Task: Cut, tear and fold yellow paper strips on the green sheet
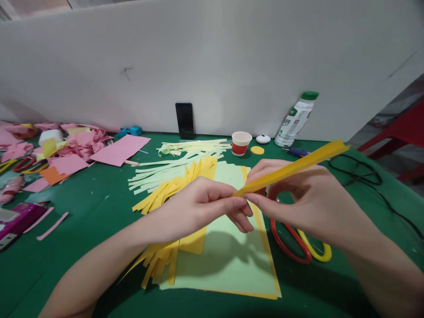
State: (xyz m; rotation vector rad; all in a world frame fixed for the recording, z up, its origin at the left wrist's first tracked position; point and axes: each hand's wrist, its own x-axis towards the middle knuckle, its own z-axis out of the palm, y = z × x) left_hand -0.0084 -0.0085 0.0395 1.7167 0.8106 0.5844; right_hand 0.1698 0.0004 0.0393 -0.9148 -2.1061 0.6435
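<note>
A folded or rolled yellow paper strip (pixel 298 165) slants up to the right above the table. My left hand (pixel 212 203) pinches its lower left end between thumb and fingers. Close beside it, my right hand (pixel 291 190) grips the same strip with thumb and fingertips, the strip lying across that hand. Beneath both hands are light green paper sheets (pixel 228 269) with yellow paper under them. Yellow fringed paper (pixel 165 190) lies partly hidden behind my left forearm. Scissors with red and yellow handles (pixel 291 247) rest below my right hand, their blades hidden.
Light green strips (pixel 155 170), a paper cup (pixel 241 143), a phone (pixel 184 120) and a leaning bottle (pixel 296 119) are at the back. Pink paper scraps (pixel 76 148) crowd the left, with a purple device (pixel 21 221) nearer. A black cable (pixel 364 176) lies right.
</note>
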